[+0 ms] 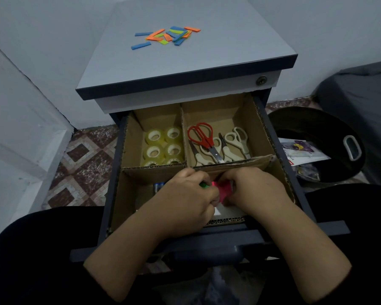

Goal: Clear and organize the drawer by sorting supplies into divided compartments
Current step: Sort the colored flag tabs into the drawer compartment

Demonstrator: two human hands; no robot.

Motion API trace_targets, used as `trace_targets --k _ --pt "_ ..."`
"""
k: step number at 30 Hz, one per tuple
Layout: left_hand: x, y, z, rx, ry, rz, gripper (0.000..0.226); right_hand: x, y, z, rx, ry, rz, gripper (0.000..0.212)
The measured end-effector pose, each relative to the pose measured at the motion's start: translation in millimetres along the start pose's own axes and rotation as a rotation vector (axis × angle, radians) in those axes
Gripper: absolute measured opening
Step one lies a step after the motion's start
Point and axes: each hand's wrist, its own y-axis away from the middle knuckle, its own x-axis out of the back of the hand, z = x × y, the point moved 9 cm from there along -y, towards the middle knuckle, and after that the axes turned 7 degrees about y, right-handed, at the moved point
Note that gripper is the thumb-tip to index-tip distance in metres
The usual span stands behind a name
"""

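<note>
From the head camera we look down into an open drawer (pixel 295 172) of a small cabinet (pixel 185 69), lined with cardboard dividers (pixel 154 167). The far left compartment holds tape rolls (pixel 163 146) packed close together. The far right compartment holds scissors (pixel 218 144), one red-handled pair lying across several cream-handled pairs.

Both hands are down in the wide near compartment. The left hand (pixel 185 201) has its fingers curled and grips something green (pixel 204 185), of which only a sliver shows. The right hand (pixel 255 190) is curled around a pink item (pixel 223 190); we cannot tell what it is. The two hands touch at the fingertips over it. Beside the left hand, toward the left wall, small blue objects (pixel 158 186) peek out, too hidden to identify. A white patch (pixel 222 211) shows beneath the hands.

On the cabinet's top, which serves as a counter, lies a loose pile of blue, orange and green strips (pixel 167 36). To the right of the drawer, on the floor, sits a dark bin (pixel 317 139) with papers (pixel 301 150) in it.
</note>
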Motion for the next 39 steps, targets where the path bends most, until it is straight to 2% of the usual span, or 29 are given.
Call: trace_targets --k 6,10,19,24,28,35,39 --pt "-3 1 -2 0.005 0.024 -0.039 0.021 6 5 4 -0.010 -0.053 0.036 0.035" --pt "-2 1 -2 0.012 0.019 -0.033 0.025 9 5 7 -0.030 -0.043 0.062 0.035" --pt "0 0 0 -0.022 -0.014 0.018 0.044 4 3 6 -0.031 -0.037 0.011 0.035" --pt "-2 1 -2 -0.034 0.050 0.017 0.033 8 3 19 -0.093 -0.013 0.048 0.030" --pt "-3 2 0 -0.060 0.054 0.017 0.032 8 1 19 -0.103 0.015 0.075 0.028" --pt "7 2 9 -0.138 -0.038 0.164 0.024 7 -3 17 -0.095 0.022 0.066 0.028" --pt "1 0 8 -0.127 -0.044 0.127 0.027 6 -2 17 -0.089 0.028 0.074 0.028"
